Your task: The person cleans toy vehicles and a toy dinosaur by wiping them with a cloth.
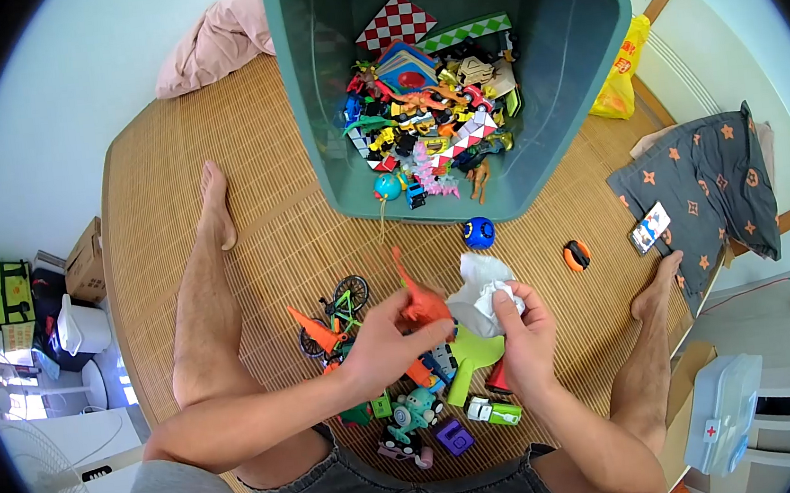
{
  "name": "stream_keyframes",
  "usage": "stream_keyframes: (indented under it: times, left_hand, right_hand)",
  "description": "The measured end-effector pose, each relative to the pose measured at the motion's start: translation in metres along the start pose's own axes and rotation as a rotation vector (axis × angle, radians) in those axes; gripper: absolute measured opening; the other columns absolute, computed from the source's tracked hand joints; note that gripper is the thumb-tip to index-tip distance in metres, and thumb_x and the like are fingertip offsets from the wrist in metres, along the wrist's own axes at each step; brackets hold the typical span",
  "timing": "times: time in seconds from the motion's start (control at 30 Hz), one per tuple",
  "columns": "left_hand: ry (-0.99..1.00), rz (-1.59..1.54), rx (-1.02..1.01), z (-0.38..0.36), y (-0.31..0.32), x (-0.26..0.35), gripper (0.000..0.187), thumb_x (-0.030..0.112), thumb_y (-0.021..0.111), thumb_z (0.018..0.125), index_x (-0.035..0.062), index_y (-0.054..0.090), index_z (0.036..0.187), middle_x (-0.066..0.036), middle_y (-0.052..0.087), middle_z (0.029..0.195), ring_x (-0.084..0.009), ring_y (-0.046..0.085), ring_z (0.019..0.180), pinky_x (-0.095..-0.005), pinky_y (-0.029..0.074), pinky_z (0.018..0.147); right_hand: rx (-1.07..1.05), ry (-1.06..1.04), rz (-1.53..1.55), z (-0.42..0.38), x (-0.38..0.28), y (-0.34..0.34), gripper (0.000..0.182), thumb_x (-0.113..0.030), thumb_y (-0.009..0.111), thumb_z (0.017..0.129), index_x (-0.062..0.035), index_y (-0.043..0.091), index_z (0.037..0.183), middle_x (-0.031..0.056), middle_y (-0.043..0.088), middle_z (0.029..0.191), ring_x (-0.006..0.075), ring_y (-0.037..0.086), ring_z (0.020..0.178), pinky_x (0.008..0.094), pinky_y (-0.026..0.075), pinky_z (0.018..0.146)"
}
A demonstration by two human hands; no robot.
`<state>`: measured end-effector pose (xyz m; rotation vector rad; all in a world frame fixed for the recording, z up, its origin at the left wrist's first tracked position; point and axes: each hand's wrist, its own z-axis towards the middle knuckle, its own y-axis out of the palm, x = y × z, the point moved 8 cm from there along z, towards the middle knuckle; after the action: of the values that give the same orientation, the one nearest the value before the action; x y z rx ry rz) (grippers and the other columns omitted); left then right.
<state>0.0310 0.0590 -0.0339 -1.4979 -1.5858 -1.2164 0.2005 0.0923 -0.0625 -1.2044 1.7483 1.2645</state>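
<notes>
My left hand (387, 344) is closed round a red-orange toy dinosaur (426, 306), whose long thin end points up. In my right hand (528, 333) a crumpled white tissue (488, 302) is pinched between thumb and fingers, just right of the dinosaur. Below both hands, toys lie on the woven mat: a light green toy (471, 353), a green and white truck (494, 412), a teal round toy (415, 410), a purple toy (454, 437) and a small green bicycle (350, 294). An orange cone-like toy (315, 329) is left of my left hand.
A large green bin (551, 170) full of mixed toys stands ahead. Between it and my hands is a blue ball (478, 233). An orange and black ring (577, 256) and a phone (650, 228) lie to the right, beside a dark patterned cloth (699, 189). My legs flank the toys.
</notes>
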Motion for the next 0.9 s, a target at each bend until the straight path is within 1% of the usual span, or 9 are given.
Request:
stream_keyframes:
  times: [0.17,0.27,0.33,0.5,0.57,0.63,0.77,0.83,0.9]
  left_hand:
    - [0.026,0.026,-0.118,-0.004,0.011,-0.004,0.050,0.016,0.072,0.083,-0.0031,0.047,0.122,-0.009,0.063,0.104,-0.0132,0.061,0.093,-0.0278,0.050,0.082]
    - [0.027,0.063,-0.130,-0.003,0.009,-0.004,0.053,0.018,0.074,0.081,-0.0039,0.047,0.122,-0.010,0.063,0.104,-0.0131,0.061,0.092,-0.0281,0.051,0.082]
    - [-0.101,0.079,-0.153,-0.005,0.010,-0.008,0.045,0.008,0.071,0.082,-0.0003,0.048,0.120,-0.007,0.062,0.106,-0.0127,0.061,0.097,-0.0290,0.050,0.087]
    - [-0.088,0.194,-0.143,-0.005,0.010,-0.006,0.047,0.012,0.072,0.082,-0.0022,0.048,0.120,-0.008,0.063,0.105,-0.0132,0.061,0.095,-0.0287,0.050,0.085]
    - [-0.086,0.238,-0.143,-0.004,0.010,-0.008,0.048,0.014,0.072,0.082,-0.0028,0.048,0.121,-0.008,0.063,0.105,-0.0136,0.061,0.095,-0.0287,0.050,0.085]
    - [0.042,0.345,-0.115,0.000,0.008,-0.008,0.056,0.022,0.076,0.079,-0.0053,0.049,0.121,-0.011,0.063,0.103,-0.0135,0.062,0.087,-0.0277,0.051,0.076]
    - [0.027,0.384,-0.131,0.006,0.011,-0.014,0.056,0.020,0.074,0.081,-0.0043,0.047,0.124,-0.011,0.061,0.108,-0.0146,0.062,0.091,-0.0287,0.051,0.080]
    - [-0.002,0.029,-0.157,0.008,0.016,-0.014,0.058,0.016,0.071,0.083,-0.0022,0.041,0.129,-0.009,0.058,0.115,-0.0148,0.059,0.100,-0.0296,0.049,0.087]
    - [0.003,-0.055,-0.204,0.011,0.020,-0.014,0.058,0.014,0.070,0.084,-0.0002,0.039,0.131,-0.008,0.056,0.118,-0.0147,0.056,0.105,-0.0301,0.047,0.091]
  right_hand:
    - [-0.330,-0.056,-0.179,-0.017,-0.012,0.034,0.019,-0.008,0.060,0.091,-0.0005,0.057,0.109,0.0029,0.062,0.093,0.0066,0.059,0.082,0.0207,0.049,0.067]
    - [-0.378,-0.008,-0.155,-0.018,-0.009,0.037,0.020,-0.008,0.060,0.091,0.0000,0.057,0.110,0.0026,0.062,0.095,0.0062,0.059,0.083,0.0202,0.049,0.068]
    - [-0.396,0.012,-0.135,-0.018,-0.003,0.036,0.021,-0.008,0.060,0.091,0.0000,0.057,0.110,0.0027,0.062,0.095,0.0059,0.058,0.082,0.0201,0.049,0.068]
    - [-0.303,-0.055,-0.321,-0.012,-0.004,0.026,0.017,-0.008,0.061,0.091,0.0008,0.059,0.105,0.0009,0.063,0.087,0.0048,0.058,0.076,0.0187,0.048,0.065]
    - [-0.220,-0.068,-0.276,-0.009,-0.008,0.022,0.016,-0.008,0.061,0.090,0.0012,0.059,0.103,0.0011,0.063,0.085,0.0045,0.057,0.074,0.0186,0.047,0.064]
    - [-0.138,-0.079,-0.232,-0.006,-0.012,0.017,0.014,-0.007,0.061,0.090,0.0016,0.059,0.101,0.0012,0.064,0.084,0.0042,0.057,0.072,0.0185,0.047,0.063]
    - [-0.028,-0.134,-0.154,0.001,-0.017,0.005,0.014,-0.007,0.061,0.090,0.0022,0.058,0.101,0.0034,0.065,0.084,0.0049,0.057,0.071,0.0183,0.047,0.063]
    - [-0.007,-0.163,-0.113,0.002,-0.015,0.001,0.016,-0.007,0.061,0.090,0.0027,0.058,0.103,0.0038,0.064,0.085,0.0051,0.058,0.072,0.0188,0.047,0.064]
    - [0.015,-0.127,-0.086,0.005,-0.010,-0.004,0.017,-0.008,0.061,0.090,0.0027,0.057,0.103,0.0041,0.064,0.085,0.0055,0.058,0.073,0.0191,0.047,0.064]
